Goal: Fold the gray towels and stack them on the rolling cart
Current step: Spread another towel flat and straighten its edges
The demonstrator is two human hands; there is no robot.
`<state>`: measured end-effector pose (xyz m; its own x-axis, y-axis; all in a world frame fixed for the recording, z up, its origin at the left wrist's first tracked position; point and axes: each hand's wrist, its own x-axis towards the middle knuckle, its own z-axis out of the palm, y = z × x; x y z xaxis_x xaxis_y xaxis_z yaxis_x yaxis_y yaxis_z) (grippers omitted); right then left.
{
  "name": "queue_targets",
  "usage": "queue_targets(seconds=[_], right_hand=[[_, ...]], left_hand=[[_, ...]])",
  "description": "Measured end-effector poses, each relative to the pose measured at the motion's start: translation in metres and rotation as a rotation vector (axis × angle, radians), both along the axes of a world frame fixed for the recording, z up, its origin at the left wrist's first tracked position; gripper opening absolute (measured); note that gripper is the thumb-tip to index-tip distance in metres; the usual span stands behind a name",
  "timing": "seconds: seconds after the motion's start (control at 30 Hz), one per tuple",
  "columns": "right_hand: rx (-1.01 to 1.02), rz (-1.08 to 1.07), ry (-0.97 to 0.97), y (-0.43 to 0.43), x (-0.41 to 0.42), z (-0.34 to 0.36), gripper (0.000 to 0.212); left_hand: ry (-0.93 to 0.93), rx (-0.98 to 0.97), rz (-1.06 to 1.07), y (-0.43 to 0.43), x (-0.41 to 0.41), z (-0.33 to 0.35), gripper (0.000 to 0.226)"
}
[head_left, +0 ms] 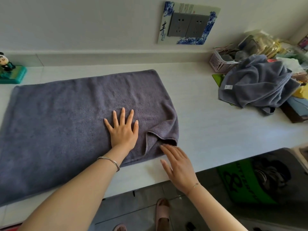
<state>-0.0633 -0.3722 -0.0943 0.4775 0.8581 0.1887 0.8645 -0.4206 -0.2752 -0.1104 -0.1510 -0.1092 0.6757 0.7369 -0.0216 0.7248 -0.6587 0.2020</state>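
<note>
White desk (208,114) runs along a white wall (83,22). On the wall: gray double socket (188,25) inside a blue-and-white patterned surround (206,33) with a calligraphy character on its left side. Far left of the desk: cartoon figurine (5,62) standing on a teal base (14,75). Back right: pink slotted basket (218,63) against the wall, contents unclear; a crinkled clear plastic bag (261,43) just behind it. Green flat piece (217,79) lies near the basket's front. Dark brown box (293,114) at the right edge. Below the desk: green bag with black print (241,182), a pink sandal (162,212), gray tiled floor (133,212).
</note>
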Motion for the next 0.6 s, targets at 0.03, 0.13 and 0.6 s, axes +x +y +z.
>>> queue_targets(seconds=[0.03,0.13,0.6], right_hand=[[-0.074,-0.069,-0.004,-0.005,0.004,-0.005,0.058],[-0.228,-0.275,0.061,-0.021,0.017,-0.012,0.071],[0.063,-0.21,0.09,0.036,0.019,0.007,0.051]], left_hand=[[0.0,0.002,-0.003,0.0,0.0,0.0,0.055],[0.009,0.004,-0.009,0.001,0.0,0.0,0.055],[-0.038,-0.034,-0.223,-0.037,-0.017,0.002,0.063]])
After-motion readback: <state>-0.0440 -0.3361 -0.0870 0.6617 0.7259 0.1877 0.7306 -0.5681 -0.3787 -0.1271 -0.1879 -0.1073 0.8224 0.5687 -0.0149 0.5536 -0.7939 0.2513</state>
